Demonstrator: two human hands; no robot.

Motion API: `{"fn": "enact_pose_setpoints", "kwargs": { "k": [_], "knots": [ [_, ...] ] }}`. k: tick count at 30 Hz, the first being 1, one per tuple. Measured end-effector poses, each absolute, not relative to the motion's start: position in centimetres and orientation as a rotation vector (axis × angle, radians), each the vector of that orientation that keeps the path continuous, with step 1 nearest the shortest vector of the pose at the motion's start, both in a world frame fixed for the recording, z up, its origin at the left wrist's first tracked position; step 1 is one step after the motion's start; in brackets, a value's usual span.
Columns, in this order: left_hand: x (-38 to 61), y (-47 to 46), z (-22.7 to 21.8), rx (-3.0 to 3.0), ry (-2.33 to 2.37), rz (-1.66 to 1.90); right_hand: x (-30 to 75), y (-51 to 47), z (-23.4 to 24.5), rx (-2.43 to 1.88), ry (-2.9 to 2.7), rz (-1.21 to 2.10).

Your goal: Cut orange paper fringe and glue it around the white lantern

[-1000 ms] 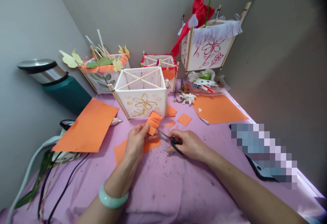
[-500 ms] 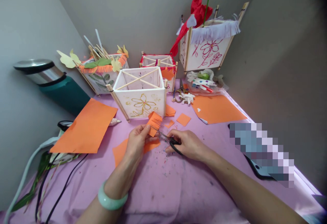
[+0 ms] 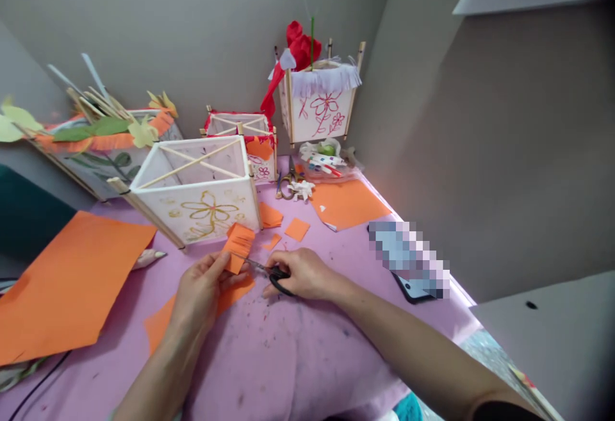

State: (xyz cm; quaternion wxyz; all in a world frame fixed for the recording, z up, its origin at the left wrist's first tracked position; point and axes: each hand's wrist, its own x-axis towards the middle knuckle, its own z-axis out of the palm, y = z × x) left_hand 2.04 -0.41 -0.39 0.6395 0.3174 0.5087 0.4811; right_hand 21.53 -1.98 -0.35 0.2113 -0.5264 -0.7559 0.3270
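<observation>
Over the lilac-clothed worktop [image 3: 288, 370], left hand [image 3: 199, 293] pinches a flimsy fringed orange paper strip [image 3: 239, 248] near its base; right hand [image 3: 302, 273] closed around black-handled steel scissors [image 3: 273, 272].

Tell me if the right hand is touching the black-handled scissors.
Touching. The head view shows the right hand gripping the black handles of the scissors, with no gap between them.

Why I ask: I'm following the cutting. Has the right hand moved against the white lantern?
No, hardly: the right hand sits as before, just below the right corner of the white lantern; the whole view slid left.
</observation>
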Motion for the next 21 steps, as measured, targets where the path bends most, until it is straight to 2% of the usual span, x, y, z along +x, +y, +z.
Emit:
{"fn": "enact_pose_setpoints", "kwargs": {
  "k": [21],
  "knots": [
    [2.06,-0.79,-0.01,0.738,1.137,1.098,21.55,-2.02,-0.82,-1.451,-2.103,0.984]
  ]
}}
